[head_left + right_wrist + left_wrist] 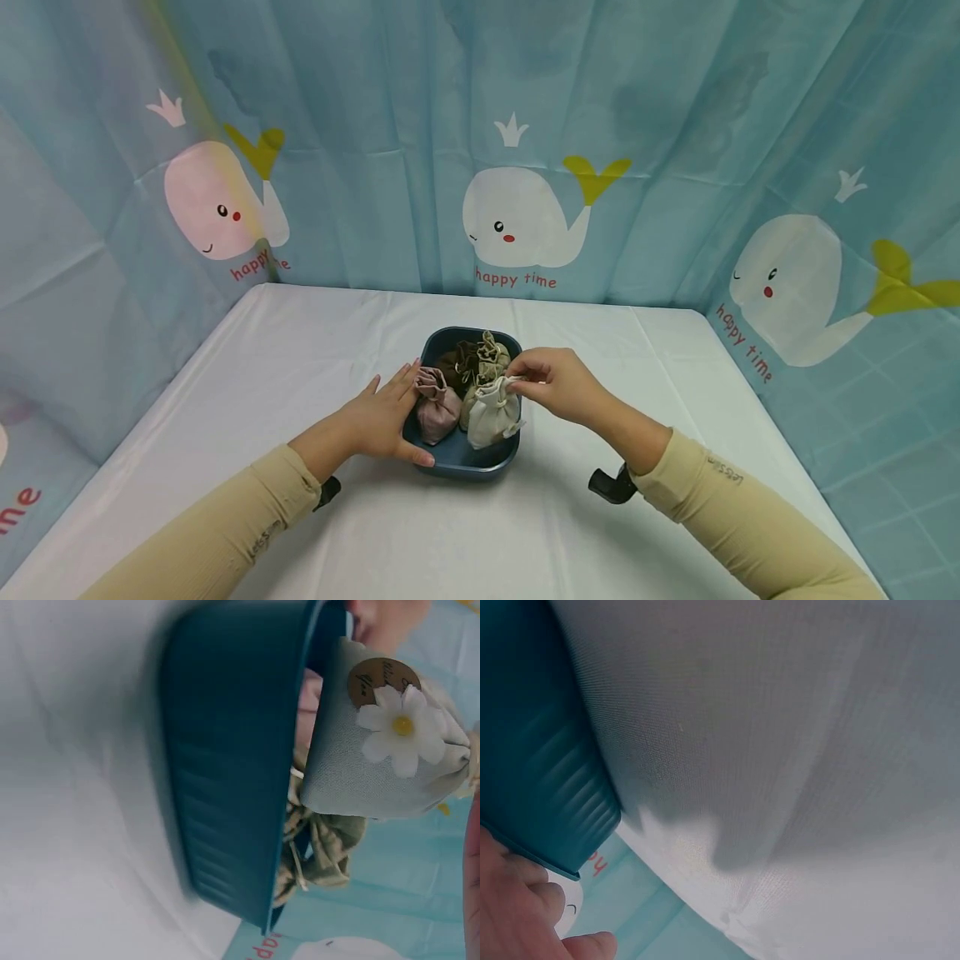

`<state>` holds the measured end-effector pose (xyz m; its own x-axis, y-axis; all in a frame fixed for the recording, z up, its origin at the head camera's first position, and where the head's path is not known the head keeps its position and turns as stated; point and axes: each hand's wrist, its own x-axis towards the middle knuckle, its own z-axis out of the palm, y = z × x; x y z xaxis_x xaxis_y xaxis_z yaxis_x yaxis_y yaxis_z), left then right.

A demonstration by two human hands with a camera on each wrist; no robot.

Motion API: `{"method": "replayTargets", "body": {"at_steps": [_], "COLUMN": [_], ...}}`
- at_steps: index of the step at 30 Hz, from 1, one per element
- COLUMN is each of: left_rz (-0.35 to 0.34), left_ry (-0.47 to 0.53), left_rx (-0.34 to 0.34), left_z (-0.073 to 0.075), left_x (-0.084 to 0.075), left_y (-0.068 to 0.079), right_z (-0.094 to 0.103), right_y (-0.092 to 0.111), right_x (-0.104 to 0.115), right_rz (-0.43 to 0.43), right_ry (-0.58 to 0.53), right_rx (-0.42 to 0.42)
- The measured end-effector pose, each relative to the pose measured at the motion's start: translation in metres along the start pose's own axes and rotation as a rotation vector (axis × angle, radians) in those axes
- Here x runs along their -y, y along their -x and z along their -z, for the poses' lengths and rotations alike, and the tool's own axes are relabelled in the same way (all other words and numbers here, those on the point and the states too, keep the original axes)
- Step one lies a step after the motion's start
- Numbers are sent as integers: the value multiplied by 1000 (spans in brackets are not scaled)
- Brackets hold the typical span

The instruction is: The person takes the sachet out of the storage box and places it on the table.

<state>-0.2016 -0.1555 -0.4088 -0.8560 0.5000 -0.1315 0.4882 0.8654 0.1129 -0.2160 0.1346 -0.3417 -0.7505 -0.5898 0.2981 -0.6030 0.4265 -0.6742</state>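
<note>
My right hand (558, 383) pinches the gathered neck of a white drawstring pouch (493, 418) between thumb and fingers. The pouch hangs over the right side of a dark blue plastic bin (468, 472); the right wrist view shows its white flower (403, 726) and round brown tag, with its base level with the bin's rim. My left hand (382, 417) rests on the bin's left rim, fingers spread and thumb at the near corner. Inside lie a pink pouch (437, 418) at left, a dark brown pouch (450, 364) behind, and a beige pouch (494, 353) at back right.
The bin stands on a table covered in white cloth (345, 325). A light blue curtain (360, 208) with whale prints surrounds the table at the back and sides. Black wrist mounts show beneath both forearms.
</note>
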Motion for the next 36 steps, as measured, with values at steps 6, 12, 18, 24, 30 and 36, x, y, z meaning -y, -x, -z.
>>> {"method": "replayTargets", "body": {"at_steps": [6,12,18,24,30,36], "left_rz": [0,6,13,5,1,-1], "left_ry": [-8,-17,-1,6,8,15], "left_rx": [-4,6,11,10,8,7], "left_z": [0,-1,0,2,3,1], "left_x": [0,1,0,-1,0,1], "left_y": [1,0,0,0,1,0], "right_z": [11,24,37,49,58,64], "right_y": [0,1,3,5,4,3], "right_x": [-3,-4,-11,-19,-30,-47], "right_rz": [-8,-64,-99,-117,-145,-182], "right_ry": [19,42,41,76,119,171], "right_rx": [-60,-126,-172,-209,-252,-283]}}
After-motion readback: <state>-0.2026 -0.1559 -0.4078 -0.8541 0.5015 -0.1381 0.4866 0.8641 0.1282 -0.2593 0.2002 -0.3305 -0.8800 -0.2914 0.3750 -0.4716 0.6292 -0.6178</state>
